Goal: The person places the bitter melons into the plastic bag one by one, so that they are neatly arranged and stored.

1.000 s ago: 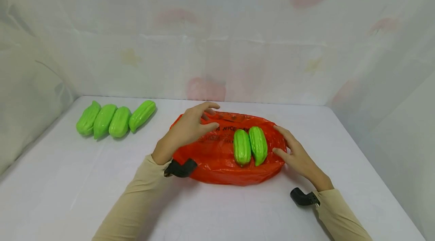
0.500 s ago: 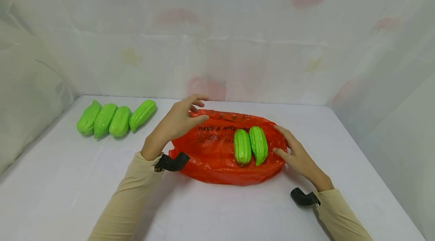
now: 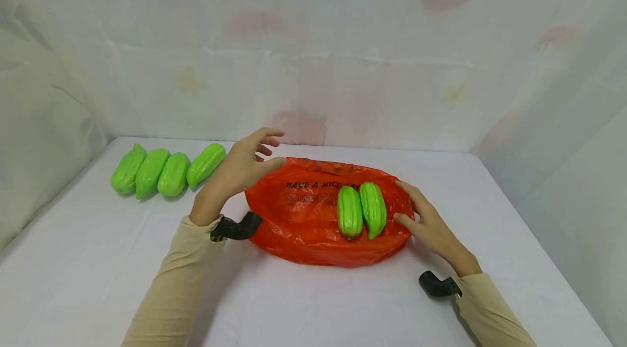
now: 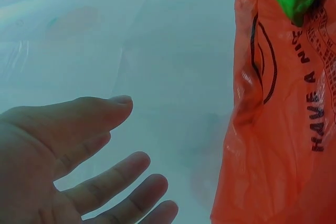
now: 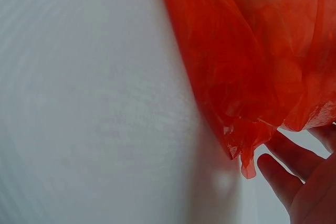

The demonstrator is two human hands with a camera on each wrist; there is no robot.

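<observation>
Head view: left hand [image 3: 240, 167] half-spread, holding nothing; right hand [image 3: 432, 228], fingers parted, touches the red bag [image 3: 303, 224]

Soft light; small glints on red bag [image 3: 299, 224].

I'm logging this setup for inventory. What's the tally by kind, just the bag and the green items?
Red plastic bag: 1
Green ridged gourds: 6 (4 left of the bag, 2 on or in it)
Total: 7

Two ribbed green gourds [image 3: 350, 212] lie on, perhaps in, a red bag [image 3: 294, 222].
</observation>
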